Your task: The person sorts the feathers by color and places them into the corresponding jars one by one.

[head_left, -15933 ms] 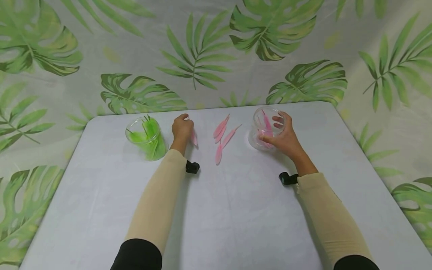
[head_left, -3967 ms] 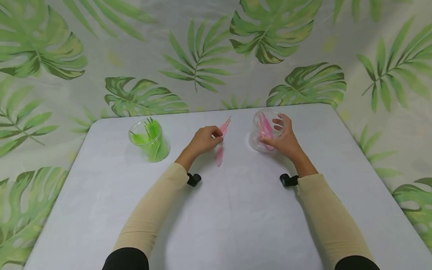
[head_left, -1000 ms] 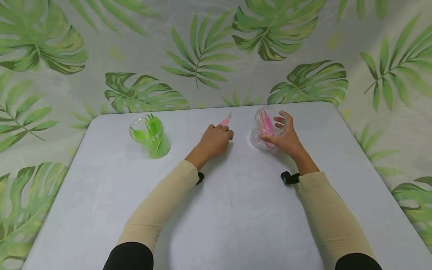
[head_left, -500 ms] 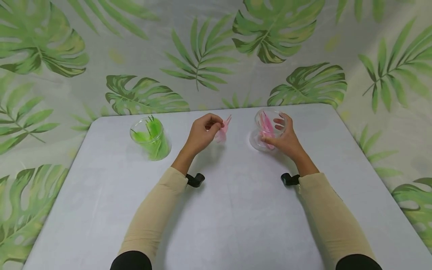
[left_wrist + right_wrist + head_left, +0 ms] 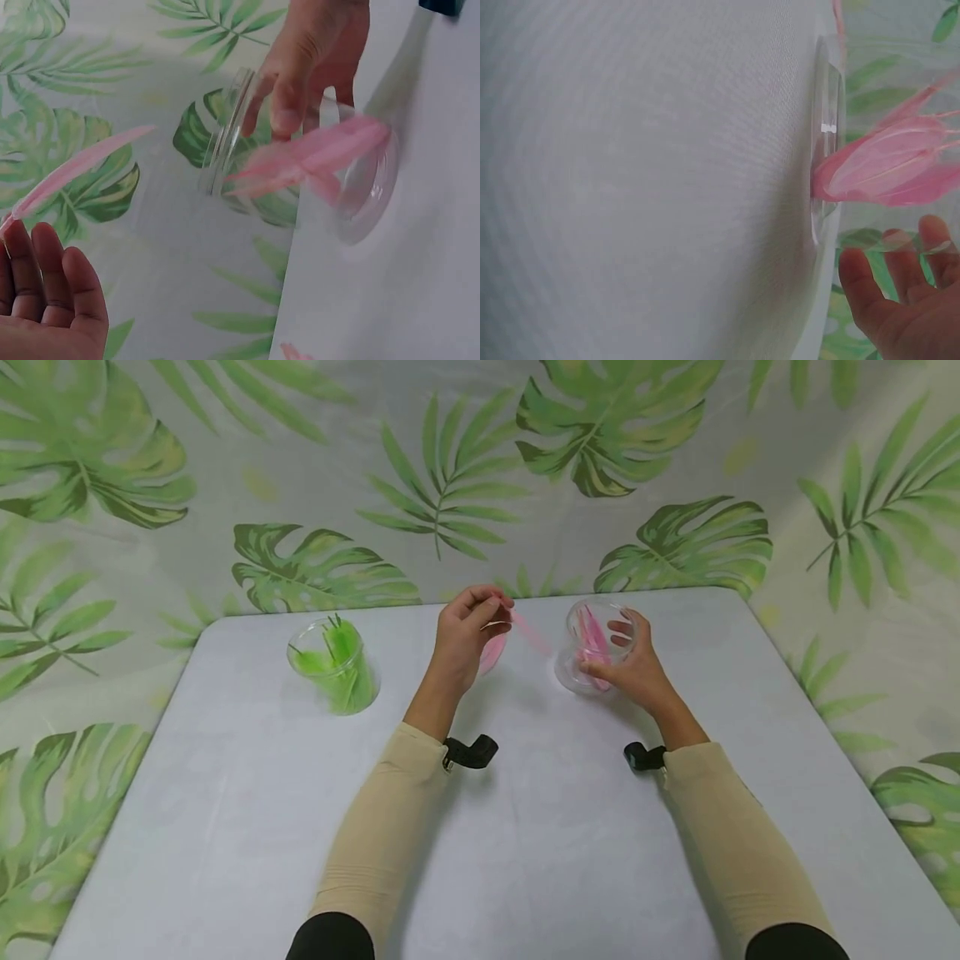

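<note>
behind left hand (image 5: 465, 639), pink feather (image 5: 493, 652) half hidden, blurred

Pink feathers (image 5: 592, 643), green feathers (image 5: 337, 664) — white table (image 5: 525, 843), leaf-print backdrop (image 5: 450, 485).

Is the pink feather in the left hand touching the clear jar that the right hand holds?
Apart. The left wrist view shows background between the pink feather and the clear jar, which the right hand grips.
</note>
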`<state>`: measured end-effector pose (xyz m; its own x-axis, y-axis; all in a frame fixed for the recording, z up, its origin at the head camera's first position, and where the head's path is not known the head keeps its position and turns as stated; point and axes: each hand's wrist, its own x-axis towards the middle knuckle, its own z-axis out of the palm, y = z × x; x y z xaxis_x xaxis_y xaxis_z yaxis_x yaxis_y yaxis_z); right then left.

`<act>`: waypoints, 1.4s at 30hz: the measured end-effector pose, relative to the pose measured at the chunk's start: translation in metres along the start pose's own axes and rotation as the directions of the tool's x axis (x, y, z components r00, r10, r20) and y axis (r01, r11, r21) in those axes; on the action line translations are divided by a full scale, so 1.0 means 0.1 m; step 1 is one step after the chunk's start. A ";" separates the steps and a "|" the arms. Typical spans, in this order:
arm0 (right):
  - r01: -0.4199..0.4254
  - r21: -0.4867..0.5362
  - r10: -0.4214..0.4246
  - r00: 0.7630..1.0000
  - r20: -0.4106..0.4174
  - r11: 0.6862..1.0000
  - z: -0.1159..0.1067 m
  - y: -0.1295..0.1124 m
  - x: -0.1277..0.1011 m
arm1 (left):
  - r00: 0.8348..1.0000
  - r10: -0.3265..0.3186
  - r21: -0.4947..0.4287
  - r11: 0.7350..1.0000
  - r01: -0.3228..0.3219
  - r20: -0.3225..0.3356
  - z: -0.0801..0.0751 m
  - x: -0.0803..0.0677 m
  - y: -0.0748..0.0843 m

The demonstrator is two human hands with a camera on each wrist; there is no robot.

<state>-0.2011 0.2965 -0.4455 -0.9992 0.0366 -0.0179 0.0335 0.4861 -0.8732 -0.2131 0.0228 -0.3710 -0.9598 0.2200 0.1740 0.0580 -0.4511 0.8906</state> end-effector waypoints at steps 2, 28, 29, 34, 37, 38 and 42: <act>-0.003 0.001 0.003 1.000 0.003 1.000 0.00 -0.01 0.00 | 1.000 -0.024 -0.024 0.999 0.024 -0.009 0.06 0.06 0.00; -0.015 0.008 0.015 1.000 0.005 1.000 0.00 -0.02 0.01 | 0.979 -0.168 0.196 0.962 0.188 -0.114 0.62 0.62 -0.25; -0.013 0.009 0.013 1.000 0.005 1.000 0.00 -0.01 0.01 | 0.978 -0.166 0.198 0.962 0.189 -0.125 0.61 0.63 -0.27; -0.003 0.005 0.003 1.000 -0.002 1.000 -0.01 0.00 0.01 | 0.975 -0.143 0.197 0.964 0.176 -0.171 0.59 0.65 -0.40; -0.002 0.005 0.002 1.000 -0.007 1.000 -0.01 0.00 0.01 | 0.971 -0.145 0.191 0.965 0.181 -0.189 0.58 0.66 -0.49; -0.003 0.003 0.003 1.000 -0.007 1.000 -0.01 0.00 0.01 | 0.969 -0.150 0.191 0.964 0.187 -0.196 0.57 0.65 -0.52; -0.003 -0.002 0.003 1.000 -0.005 1.000 -0.01 0.00 0.01 | 0.961 -0.171 0.195 0.957 0.214 -0.216 0.55 0.62 -0.61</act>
<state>-0.2019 0.2976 -0.4454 -0.9989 0.0426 -0.0184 0.0369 0.4873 -0.8724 -0.2608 0.1119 -0.3916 -0.9919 0.1020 -0.0755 -0.0962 -0.2158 0.9717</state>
